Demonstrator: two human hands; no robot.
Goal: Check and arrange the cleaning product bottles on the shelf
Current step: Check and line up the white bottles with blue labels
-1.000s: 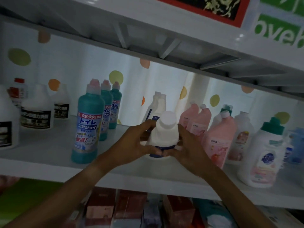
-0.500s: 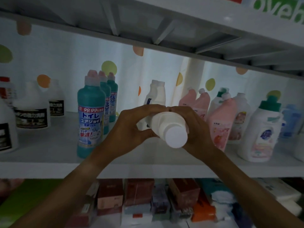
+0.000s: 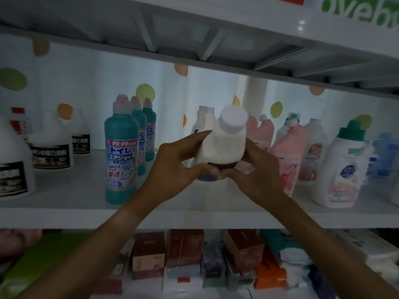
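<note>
— Where are the hands?
— Both are raised in front of the shelf's (image 3: 194,216) front edge, near its middle. The left hand (image 3: 172,167) grips the white bottle (image 3: 224,147) from the left, forefinger stretched along its side, thumb curled under its dark label. The right hand (image 3: 257,169) clasps it from the right and below, its fingers mostly hidden behind the bottle.
— And the bottle itself?
— Held between both hands, lifted off the shelf, tilted so its white cap (image 3: 234,119) points up towards the camera.
— What stands behind?
— To the left, a row of teal bottles (image 3: 122,156) running from the front edge towards the back. Further left, white jugs (image 3: 51,147) with black labels. Right of the hands, pink bottles (image 3: 287,156), then a white detergent bottle (image 3: 343,169) with a green cap. Directly behind the held one, another white bottle (image 3: 204,119).
</note>
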